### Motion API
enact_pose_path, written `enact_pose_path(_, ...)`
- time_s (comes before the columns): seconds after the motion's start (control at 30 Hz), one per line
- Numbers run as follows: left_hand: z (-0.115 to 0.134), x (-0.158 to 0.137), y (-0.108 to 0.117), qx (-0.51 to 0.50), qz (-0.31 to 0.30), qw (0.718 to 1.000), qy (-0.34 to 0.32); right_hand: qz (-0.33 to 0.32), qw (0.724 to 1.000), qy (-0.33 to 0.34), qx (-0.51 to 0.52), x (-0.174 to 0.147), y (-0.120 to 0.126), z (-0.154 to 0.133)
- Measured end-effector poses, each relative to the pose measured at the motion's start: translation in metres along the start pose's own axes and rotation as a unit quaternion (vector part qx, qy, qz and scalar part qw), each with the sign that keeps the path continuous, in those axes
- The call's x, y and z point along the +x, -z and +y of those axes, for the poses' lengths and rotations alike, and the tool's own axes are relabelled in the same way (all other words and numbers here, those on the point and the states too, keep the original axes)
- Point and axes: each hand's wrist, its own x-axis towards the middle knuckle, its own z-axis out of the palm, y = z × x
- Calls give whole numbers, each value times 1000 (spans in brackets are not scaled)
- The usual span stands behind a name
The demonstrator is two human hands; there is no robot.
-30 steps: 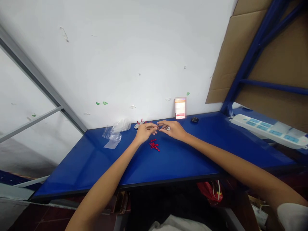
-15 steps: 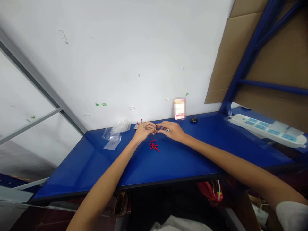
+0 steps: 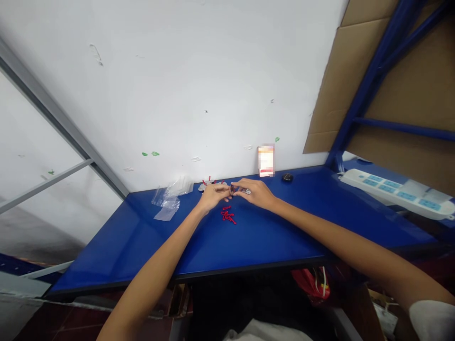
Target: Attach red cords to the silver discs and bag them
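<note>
My left hand [image 3: 214, 195] and my right hand [image 3: 258, 191] meet above the blue table. Their fingertips pinch a small, dark, rounded piece [image 3: 232, 190] from both sides; its exact kind is too small to make out. Just below them lies a loose pile of red cord loops [image 3: 228, 216]. Flat grey pieces with red loops [image 3: 202, 187] rest behind my left hand, which partly covers them. Another small grey piece [image 3: 248, 192] shows by the fingers of my right hand, mostly hidden.
Clear plastic bags [image 3: 169, 201] lie at the left on the blue table [image 3: 270, 241]. A lit phone [image 3: 266, 161] leans against the white wall, with a small black case [image 3: 287, 177] beside it. A white power strip [image 3: 398, 192] sits at the right by a blue metal frame.
My left hand has lowered slightly, uncovering more of the grey pieces and red loops behind it. Both hands keep pinching the small dark piece, which appears slightly turned.
</note>
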Motion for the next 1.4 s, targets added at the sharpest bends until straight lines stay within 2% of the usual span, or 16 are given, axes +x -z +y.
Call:
enact_pose_path(0.13,2,0,0,-9,-5,1000,9,5,1000,6,2,0,0,1)
enact_pose_path(0.3,0,0,-2,-63,24,997,31,27,999,31,1,-1,-4,4)
enact_pose_path(0.53,-2,-1,-1,-72,-19,996,47,18,999,34,15,4,5,-1)
enact_pose_path(0.6,1,0,2,-45,-13,998,39,10,1000,21,-8,5,10,-2)
enact_pose_path(0.77,11,2,6,63,67,995,-29,-30,998,1,-56,7,16,-1)
enact_pose_path(0.9,12,0,-1,140,31,987,-71,-35,998,15,-40,6,15,-1)
enact_pose_path(1.03,9,-2,-7,200,27,975,-91,-19,999,26,-24,6,13,-4)
enact_pose_path(1.27,9,-2,-6,239,-12,965,-112,-18,999,34,-5,5,9,-8)
enact_pose_path(1.33,6,-1,-3,259,-1,960,-109,-16,999,28,-4,6,8,-7)
enact_pose_path(1.4,0,2,6,290,46,950,-104,-11,1000,21,-12,7,10,-5)
